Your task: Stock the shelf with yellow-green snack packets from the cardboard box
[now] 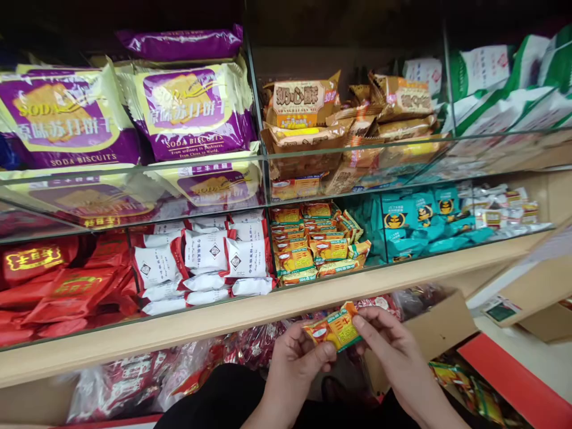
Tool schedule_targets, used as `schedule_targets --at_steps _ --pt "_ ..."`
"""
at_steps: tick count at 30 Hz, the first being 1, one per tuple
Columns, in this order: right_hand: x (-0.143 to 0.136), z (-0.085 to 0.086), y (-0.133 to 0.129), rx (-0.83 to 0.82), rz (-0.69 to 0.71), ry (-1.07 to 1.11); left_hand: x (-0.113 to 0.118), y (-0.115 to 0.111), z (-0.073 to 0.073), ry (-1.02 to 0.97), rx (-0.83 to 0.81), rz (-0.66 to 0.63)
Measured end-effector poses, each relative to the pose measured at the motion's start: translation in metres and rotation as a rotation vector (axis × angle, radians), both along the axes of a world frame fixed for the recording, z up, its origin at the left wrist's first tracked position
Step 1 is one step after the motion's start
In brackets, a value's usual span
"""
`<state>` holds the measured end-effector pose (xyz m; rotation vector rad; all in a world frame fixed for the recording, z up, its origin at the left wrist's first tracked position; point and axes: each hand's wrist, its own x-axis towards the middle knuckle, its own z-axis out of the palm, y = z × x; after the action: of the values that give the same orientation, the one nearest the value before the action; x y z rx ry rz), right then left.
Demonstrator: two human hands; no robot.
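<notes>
A small yellow and orange snack packet [336, 329] is held between my two hands, just in front of the shelf edge. My left hand [297, 360] pinches its left end, thumb on the front. My right hand [388, 342] grips the right end the same way, and its remaining fingers are partly hidden behind. Packets that look alike, yellow and orange snack packets [292, 259], stand stacked in the lower shelf compartment above my hands.
Glass dividers split the shelves. Purple soda biscuit packs [192, 113] and brown packets [297, 104] fill the upper level. White packets [205, 250], red packets [67, 292] and teal packets [395, 220] sit on the lower one. Below are a cardboard box [440, 330] and plastic-wrapped goods [129, 381].
</notes>
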<state>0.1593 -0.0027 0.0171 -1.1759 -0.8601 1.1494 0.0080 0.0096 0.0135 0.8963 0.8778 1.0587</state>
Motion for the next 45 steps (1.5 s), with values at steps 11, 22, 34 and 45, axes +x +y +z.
schedule_targets --at_steps 11,22,34,45 --pt "-0.023 -0.005 -0.003 -0.048 -0.037 -0.044 -0.004 0.001 -0.005 0.314 0.27 0.32" --pt "-0.033 -0.008 -0.008 -0.044 -0.12 -0.095 0.003 -0.002 -0.005 0.208 0.135 0.348" --pt "-0.007 0.037 -0.006 0.085 0.225 -0.238 -0.012 -0.002 0.01 0.154 0.28 0.355" --pt "-0.032 0.097 0.163 0.374 0.032 -0.87 -0.012 -0.003 0.01 0.158 0.192 0.22"
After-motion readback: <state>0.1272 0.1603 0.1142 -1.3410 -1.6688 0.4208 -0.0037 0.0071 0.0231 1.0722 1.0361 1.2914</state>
